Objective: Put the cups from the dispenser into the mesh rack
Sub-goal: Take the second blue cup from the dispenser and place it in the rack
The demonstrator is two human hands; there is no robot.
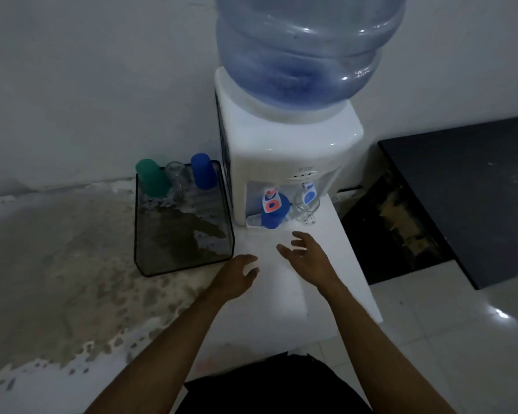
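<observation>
A white water dispenser point(284, 144) with a big blue bottle stands on a white stand. Under its red tap sits an upside-down blue cup point(274, 216); under the blue tap stands a clear glass point(305, 209). Left of the dispenser is a black mesh rack point(150, 264). At its far end stand a green cup point(151, 177), a clear glass point(175, 174) and a blue cup point(202, 170), all upside down. My left hand point(237, 274) hovers by the rack's near right corner, fingers loosely apart, holding nothing. My right hand point(307, 255) is open in front of the dispenser's tray.
The rack rests on a stained, mottled countertop point(57, 264) against a pale wall. A dark table point(467, 186) stands to the right, with tiled floor point(431, 339) below. The white stand point(281, 309) reaches toward my body.
</observation>
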